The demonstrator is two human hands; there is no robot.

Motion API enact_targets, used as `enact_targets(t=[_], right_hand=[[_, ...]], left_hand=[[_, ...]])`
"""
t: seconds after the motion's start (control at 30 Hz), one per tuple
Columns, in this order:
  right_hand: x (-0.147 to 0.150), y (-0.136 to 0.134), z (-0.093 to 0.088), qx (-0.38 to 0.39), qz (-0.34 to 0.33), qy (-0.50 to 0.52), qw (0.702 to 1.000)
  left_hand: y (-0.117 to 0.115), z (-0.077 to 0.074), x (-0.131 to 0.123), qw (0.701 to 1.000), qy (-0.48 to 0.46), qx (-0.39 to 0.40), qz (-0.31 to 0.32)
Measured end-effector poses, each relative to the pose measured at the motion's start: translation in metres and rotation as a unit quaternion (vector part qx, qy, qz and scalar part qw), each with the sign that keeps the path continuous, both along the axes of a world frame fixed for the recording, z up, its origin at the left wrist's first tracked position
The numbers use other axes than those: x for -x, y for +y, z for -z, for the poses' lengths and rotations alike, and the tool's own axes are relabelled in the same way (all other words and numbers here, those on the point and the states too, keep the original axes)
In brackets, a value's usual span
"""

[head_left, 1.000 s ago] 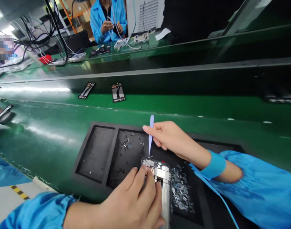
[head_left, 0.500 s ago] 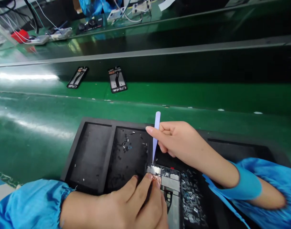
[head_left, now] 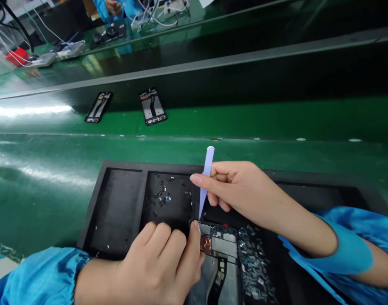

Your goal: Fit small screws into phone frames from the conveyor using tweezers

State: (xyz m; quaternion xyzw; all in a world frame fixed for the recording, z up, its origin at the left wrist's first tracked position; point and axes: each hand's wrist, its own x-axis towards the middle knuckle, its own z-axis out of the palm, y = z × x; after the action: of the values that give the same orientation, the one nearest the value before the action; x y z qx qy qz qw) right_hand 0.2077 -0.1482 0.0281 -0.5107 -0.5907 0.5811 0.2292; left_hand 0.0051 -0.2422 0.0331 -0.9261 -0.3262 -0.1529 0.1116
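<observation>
At lower centre of frame, grasping lilac tweezers (head_left: 206,180) in right hand (head_left: 233,184); touching opened smartphone (head_left: 224,245) with left hand (head_left: 158,258); cannot tell whether gripping.

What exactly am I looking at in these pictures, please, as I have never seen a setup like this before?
There is no machine: these are a person's two bare hands, seen from a camera worn on their head, looking forward and down. The right hand holds a lavender pointed tool, probably tweezers, its tip at the corner of an opened smartphone. The left hand has a fingertip at that same corner. Beneath is a black compartmented tray with tiny loose parts. Beyond it, two phone screen assemblies lie on the green bench.
</observation>
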Motion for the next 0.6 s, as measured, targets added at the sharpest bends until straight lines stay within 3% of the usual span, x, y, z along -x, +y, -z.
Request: enact_targets(t=[0.47, 0.6], right_hand=[[-0.0005, 0.0041, 0.0004, 0.001, 0.026, -0.024, 0.999], [-0.0037, 0.0004, -0.0021, -0.059, 0.046, -0.051, 0.996]], left_hand=[[-0.0009, 0.001, -0.0002, 1.0, 0.014, 0.0, 0.006], [-0.0006, 0.0023, 0.0008, 1.0, 0.014, 0.002, 0.01]])
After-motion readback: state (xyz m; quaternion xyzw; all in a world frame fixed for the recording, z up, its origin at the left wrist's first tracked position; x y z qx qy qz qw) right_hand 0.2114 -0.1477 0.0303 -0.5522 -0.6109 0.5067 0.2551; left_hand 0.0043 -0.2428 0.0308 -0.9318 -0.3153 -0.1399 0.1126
